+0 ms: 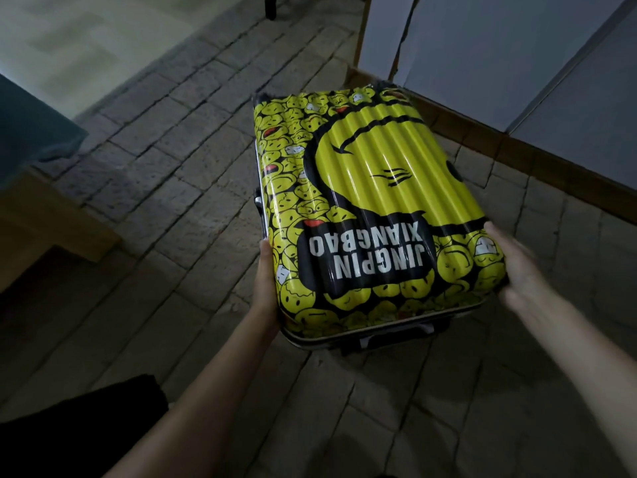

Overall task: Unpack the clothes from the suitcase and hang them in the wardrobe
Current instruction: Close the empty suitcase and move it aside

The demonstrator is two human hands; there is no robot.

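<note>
A closed hard-shell suitcase, yellow with black smiley faces and the words JINGPIN XIANGBAO, lies flat on the stone-tile floor in the middle of the head view. Its carry handle faces me at the near end. My left hand is pressed against the suitcase's near left edge, fingers wrapped around the side. My right hand is at the near right corner, blurred by motion, fingers spread beside the shell; I cannot tell whether it touches. No clothes are in view.
White wardrobe doors with a wooden base rise at the upper right, just behind the suitcase. A wooden furniture edge with a dark blue cover sits at left. Dark fabric fills the lower left corner.
</note>
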